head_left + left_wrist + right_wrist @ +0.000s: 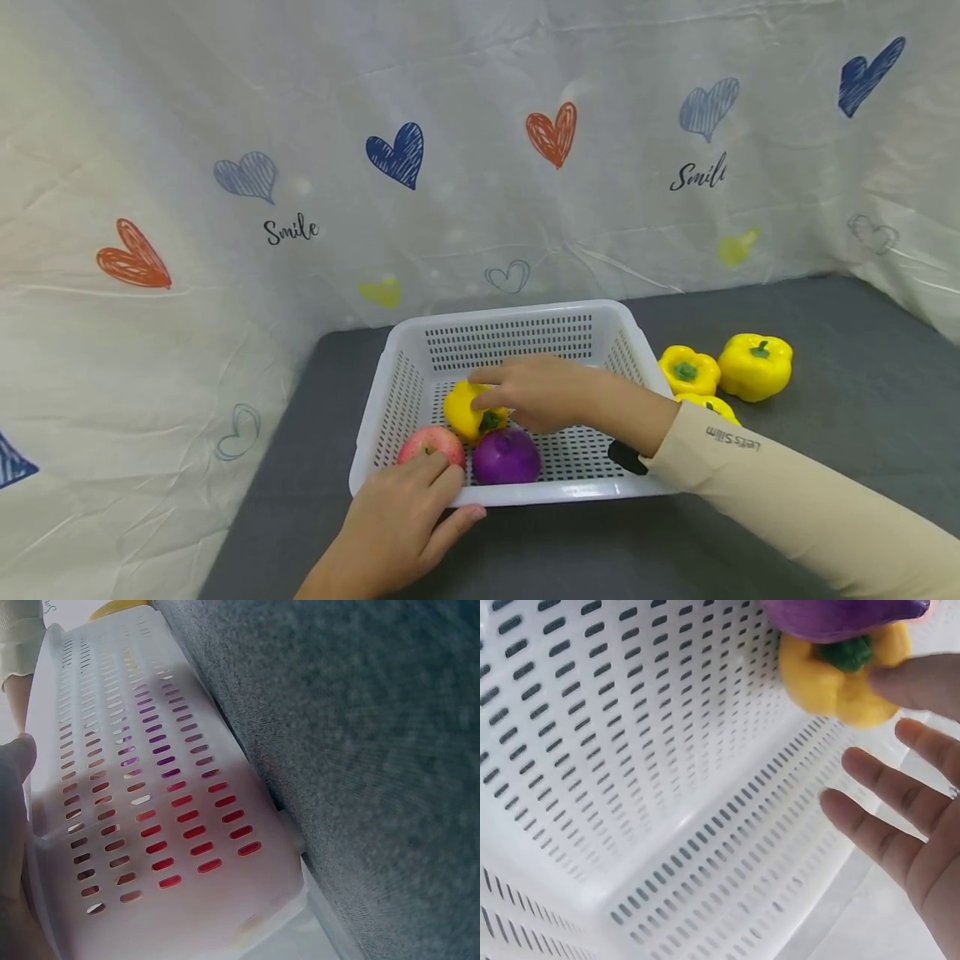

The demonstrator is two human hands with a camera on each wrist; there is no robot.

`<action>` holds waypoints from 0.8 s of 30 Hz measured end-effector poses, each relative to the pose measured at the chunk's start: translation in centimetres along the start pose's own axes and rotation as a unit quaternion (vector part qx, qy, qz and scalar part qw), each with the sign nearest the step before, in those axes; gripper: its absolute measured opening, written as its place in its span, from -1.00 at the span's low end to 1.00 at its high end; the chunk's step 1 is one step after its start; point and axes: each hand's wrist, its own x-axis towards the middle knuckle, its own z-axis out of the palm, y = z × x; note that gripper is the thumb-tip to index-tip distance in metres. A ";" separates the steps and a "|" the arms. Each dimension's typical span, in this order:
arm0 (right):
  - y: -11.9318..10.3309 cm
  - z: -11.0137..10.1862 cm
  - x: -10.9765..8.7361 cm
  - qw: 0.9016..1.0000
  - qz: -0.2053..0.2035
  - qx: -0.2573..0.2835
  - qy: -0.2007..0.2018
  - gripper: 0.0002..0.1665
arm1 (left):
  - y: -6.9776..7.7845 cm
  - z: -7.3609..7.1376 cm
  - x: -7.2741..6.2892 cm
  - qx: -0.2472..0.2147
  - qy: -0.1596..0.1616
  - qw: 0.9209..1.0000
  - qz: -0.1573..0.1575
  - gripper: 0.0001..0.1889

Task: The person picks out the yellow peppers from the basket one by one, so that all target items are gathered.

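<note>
A white perforated plastic basket [525,313] stands on the grey cloth. At its near left corner my left hand [401,517] grips the rim, fingers over the edge beside a red apple [438,438] and thumb outside. Inside, next to the apple, lie a glossy round purple thing with a short tip [506,458] and a yellow bell pepper [459,410] with a green stem. My right hand [547,392] reaches over the basket, its thumb and fingers spread right at this pepper. In the right wrist view the fingers [874,831] are loosely extended, not closed round it.
Beyond the basket's right side, yellow bell peppers [756,367] are grouped on the grey cloth [847,375], one partly behind the right forearm. A pale curtain [465,225] printed with hearts hangs behind the table. A black patch [627,457] shows by the right cuff.
</note>
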 end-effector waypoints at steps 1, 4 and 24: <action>0.1 0.0 0.0 1.000 0.003 0.009 -0.003 -0.43 | 0.0 0.0 0.0 0.000 0.003 1.000 0.001 -0.59; 0.3 0.2 0.0 0.999 0.018 0.034 -0.004 -0.48 | 0.0 0.0 0.0 0.003 0.010 1.000 0.005 -0.59; 1.0 0.3 -0.3 0.990 0.141 0.008 -0.030 -0.23 | -0.1 0.2 -0.1 0.005 0.010 1.000 0.005 -0.60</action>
